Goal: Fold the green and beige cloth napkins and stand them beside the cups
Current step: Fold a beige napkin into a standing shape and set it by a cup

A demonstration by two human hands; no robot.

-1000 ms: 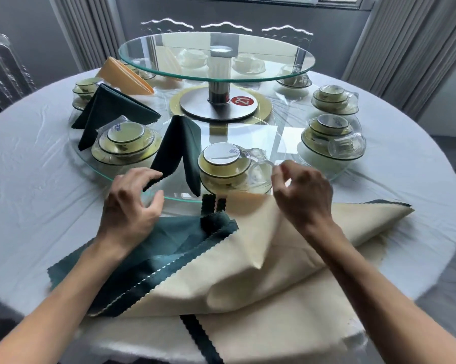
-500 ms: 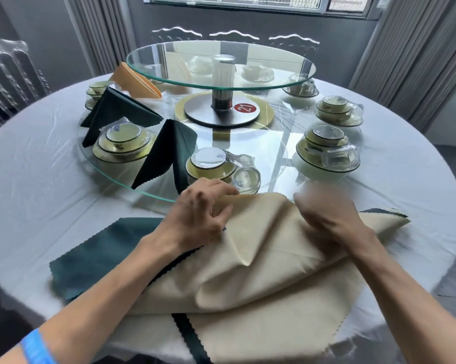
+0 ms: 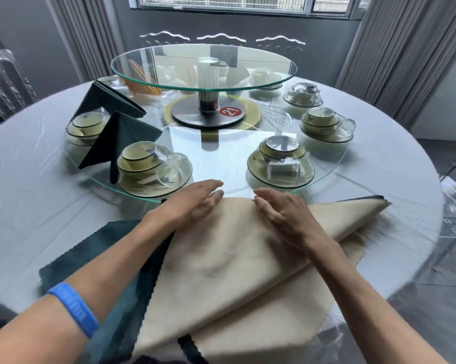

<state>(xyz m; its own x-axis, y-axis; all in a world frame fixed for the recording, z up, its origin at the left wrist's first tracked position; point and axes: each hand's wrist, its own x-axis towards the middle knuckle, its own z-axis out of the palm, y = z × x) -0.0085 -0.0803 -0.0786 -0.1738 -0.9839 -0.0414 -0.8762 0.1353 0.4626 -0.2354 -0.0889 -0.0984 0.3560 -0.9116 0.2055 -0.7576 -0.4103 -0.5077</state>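
Nearest the person, the beige napkin (image 3: 229, 261) now lies on the pile as a flat triangle, its apex at the edge of the lower glass turntable (image 3: 334, 164). Half a second ago its top layer was bunched and lifted; it has since been smoothed down. The left hand (image 3: 195, 203) has come off the cloth's raised fold and rests flat, fingers straight and together, on the left side of the apex. The right hand (image 3: 279, 208) presses the right side, fingers only lightly bent, gripping nothing. By my reading, the first diagonal fold is set and being creased (standing it up is still to come).

Under it lie more unfolded cloths: at least 1 further beige napkin (image 3: 268, 327) and 1 dark green napkin (image 3: 71, 256); the exact count of the stack is hidden.

Further out, the turntable carries 5 wrapped cup-and-bowl sets in clear view, the nearest at (image 3: 153, 169). 2 folded green napkins (image 3: 121, 137) already stand beside the left sets, and 1 orange folded napkin (image 3: 142, 82) beyond, behind the upper glass tier (image 3: 247, 85).
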